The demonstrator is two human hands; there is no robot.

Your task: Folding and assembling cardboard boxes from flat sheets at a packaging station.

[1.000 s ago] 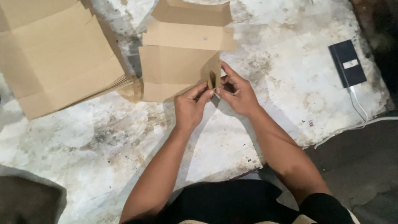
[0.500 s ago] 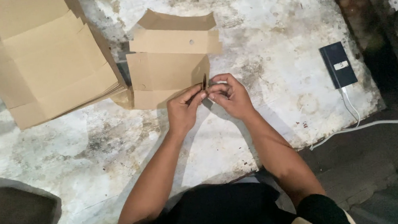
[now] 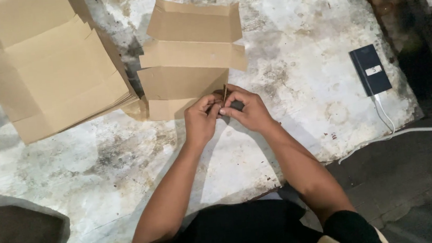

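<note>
Both arms reach forward and the hands meet in the middle. The left hand and right hand touch at the fingertips, with fingers pinched closed.

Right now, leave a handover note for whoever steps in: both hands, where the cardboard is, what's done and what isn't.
Left hand: pinching the near right flap of the flat cardboard box blank, grip closed on it.
Right hand: pinching the same flap, which stands up on edge between the fingertips.
The blank lies mostly flat on the white worn table.
A stack of unfolded blanks sits at the far left.
A dark power bank with a white cable lies at the right edge.
Done: one small flap raised. Left: the other panels lie flat, unfolded.
</note>
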